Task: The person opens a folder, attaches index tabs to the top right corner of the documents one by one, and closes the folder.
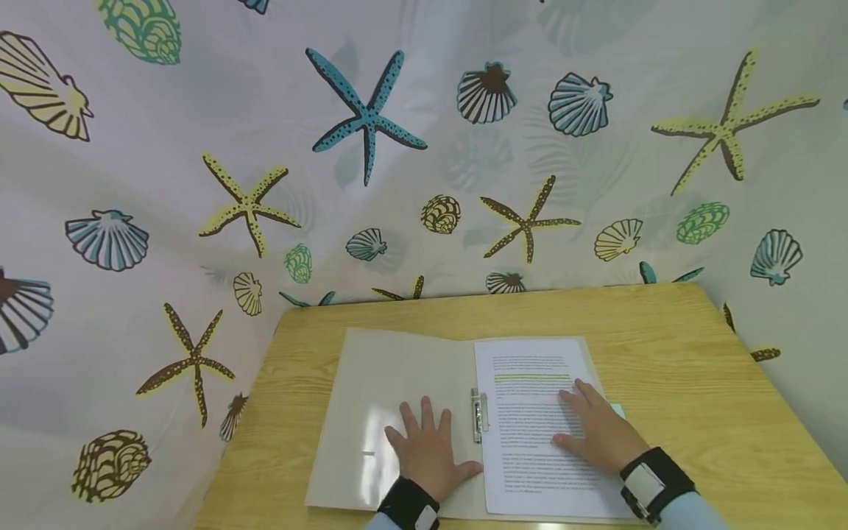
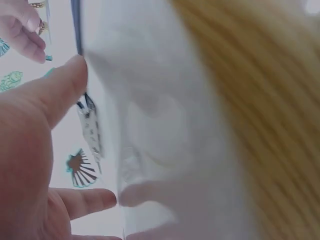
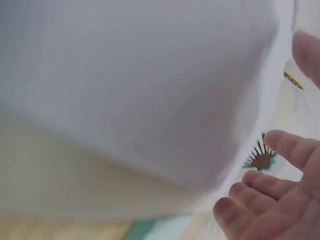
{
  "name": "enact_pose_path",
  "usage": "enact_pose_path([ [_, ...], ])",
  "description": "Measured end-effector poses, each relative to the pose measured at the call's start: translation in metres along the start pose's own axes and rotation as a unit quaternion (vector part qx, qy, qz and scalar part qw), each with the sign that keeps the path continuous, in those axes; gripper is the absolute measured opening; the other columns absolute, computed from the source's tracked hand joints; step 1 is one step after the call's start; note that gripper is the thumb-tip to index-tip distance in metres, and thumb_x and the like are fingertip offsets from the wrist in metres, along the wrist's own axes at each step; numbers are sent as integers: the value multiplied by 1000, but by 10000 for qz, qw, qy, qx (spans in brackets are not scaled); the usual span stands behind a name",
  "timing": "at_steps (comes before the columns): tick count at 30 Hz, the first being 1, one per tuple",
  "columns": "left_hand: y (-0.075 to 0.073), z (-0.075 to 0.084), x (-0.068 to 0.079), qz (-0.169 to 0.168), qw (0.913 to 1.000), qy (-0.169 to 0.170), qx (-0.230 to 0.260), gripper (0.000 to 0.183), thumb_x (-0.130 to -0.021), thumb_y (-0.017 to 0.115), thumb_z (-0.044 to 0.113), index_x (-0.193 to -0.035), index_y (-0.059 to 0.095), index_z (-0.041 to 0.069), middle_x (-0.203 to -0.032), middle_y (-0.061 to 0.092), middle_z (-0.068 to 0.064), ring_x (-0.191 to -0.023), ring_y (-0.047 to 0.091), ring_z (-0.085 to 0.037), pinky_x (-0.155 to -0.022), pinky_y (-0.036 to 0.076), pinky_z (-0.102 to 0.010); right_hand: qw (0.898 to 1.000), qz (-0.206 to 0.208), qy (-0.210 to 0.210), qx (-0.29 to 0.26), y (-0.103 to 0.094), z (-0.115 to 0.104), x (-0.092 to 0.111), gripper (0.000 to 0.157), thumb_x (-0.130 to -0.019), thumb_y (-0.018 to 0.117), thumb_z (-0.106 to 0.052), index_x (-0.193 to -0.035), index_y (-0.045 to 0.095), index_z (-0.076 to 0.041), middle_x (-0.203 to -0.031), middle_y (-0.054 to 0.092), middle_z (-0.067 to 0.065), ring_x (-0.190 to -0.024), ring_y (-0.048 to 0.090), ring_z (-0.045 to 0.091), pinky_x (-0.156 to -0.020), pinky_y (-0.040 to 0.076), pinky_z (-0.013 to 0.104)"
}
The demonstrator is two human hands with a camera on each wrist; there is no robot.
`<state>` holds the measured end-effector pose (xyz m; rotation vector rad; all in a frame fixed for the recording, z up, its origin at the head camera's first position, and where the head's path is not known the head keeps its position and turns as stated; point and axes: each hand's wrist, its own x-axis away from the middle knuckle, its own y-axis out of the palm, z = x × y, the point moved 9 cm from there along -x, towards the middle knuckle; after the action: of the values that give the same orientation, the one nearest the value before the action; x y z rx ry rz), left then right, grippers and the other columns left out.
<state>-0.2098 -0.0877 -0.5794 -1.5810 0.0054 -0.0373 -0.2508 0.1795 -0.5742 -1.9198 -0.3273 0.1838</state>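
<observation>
On the table lies an open pale folder, its metal clip near the fold. Printed sheets rest on its right side, one line of text highlighted yellow-green. My left hand rests on the bare left cover, fingers spread and thumb reaching toward the clip. On the right part of the printed page, my right hand lies with fingers extended. The left wrist view has the left hand against the glossy cover. In the right wrist view the right hand is beside the sheets' edge.
The wooden table extends beyond the folder on both sides. A light blue item pokes out from under the folder's right edge. Behind and beside the table hangs a white curtain printed with shells and starfish.
</observation>
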Motion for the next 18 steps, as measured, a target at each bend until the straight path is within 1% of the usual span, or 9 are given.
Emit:
enact_pose_path([
  [2, -7, 3, 2, 149, 9998, 108, -24, 111, -55, 57, 89, -138, 53, 16, -150, 32, -23, -137, 19, -53, -93, 17, -80, 9997, 176, 60, -128, -11, 5, 2, 79, -79, 75, -47, -138, 48, -2, -146, 33, 29, -128, 36, 51, -95, 37, 64],
  [4, -14, 7, 4, 216, 9996, 195, 13, 108, -57, 61, 86, -136, 55, 13, -150, 33, -24, -139, 17, -50, -95, 14, -79, 9991, 337, 164, -175, -22, 12, 5, 72, -82, 74, -41, -137, 49, -1, -143, 36, 30, -126, 38, 51, -94, 36, 65],
  [7, -22, 11, 7, 242, 9993, 272, -43, 103, -61, 61, 84, -135, 56, 12, -149, 34, -24, -141, 18, -46, -99, 15, -75, 9973, 547, 413, -265, -36, 27, 11, 64, -86, 72, -34, -134, 50, 3, -136, 42, 32, -121, 41, 53, -93, 37, 65],
  [10, -28, 14, 9, 251, 9991, 341, -81, 98, -65, 61, 82, -134, 56, 12, -149, 34, -24, -141, 18, -45, -102, 17, -71, 9951, 600, 744, -264, -46, 45, 18, 59, -89, 68, -32, -130, 51, 7, -128, 48, 34, -115, 46, 54, -89, 40, 65],
  [12, -32, 17, 10, 288, 9988, 404, -24, 95, -67, 61, 80, -133, 57, 12, -149, 34, -24, -141, 19, -44, -103, 19, -69, 9934, 535, 978, -260, -49, 56, 23, 59, -90, 66, -33, -126, 51, 11, -121, 52, 36, -109, 50, 54, -83, 43, 63],
  [15, -36, 22, 11, 244, 9986, 467, 111, 91, -71, 62, 76, -134, 56, 11, -150, 33, -24, -141, 18, -44, -105, 19, -66, 9906, 271, 1308, -311, -49, 69, 29, 59, -91, 63, -36, -122, 52, 14, -112, 58, 36, -99, 57, 51, -74, 48, 58],
  [18, -39, 27, 11, 186, 9980, 548, 265, 86, -74, 62, 73, -135, 56, 12, -150, 32, -23, -142, 17, -43, -107, 19, -64, 9858, -2, 1624, -428, -47, 79, 33, 62, -92, 61, -42, -117, 53, 14, -98, 63, 31, -83, 62, 42, -63, 50, 49],
])
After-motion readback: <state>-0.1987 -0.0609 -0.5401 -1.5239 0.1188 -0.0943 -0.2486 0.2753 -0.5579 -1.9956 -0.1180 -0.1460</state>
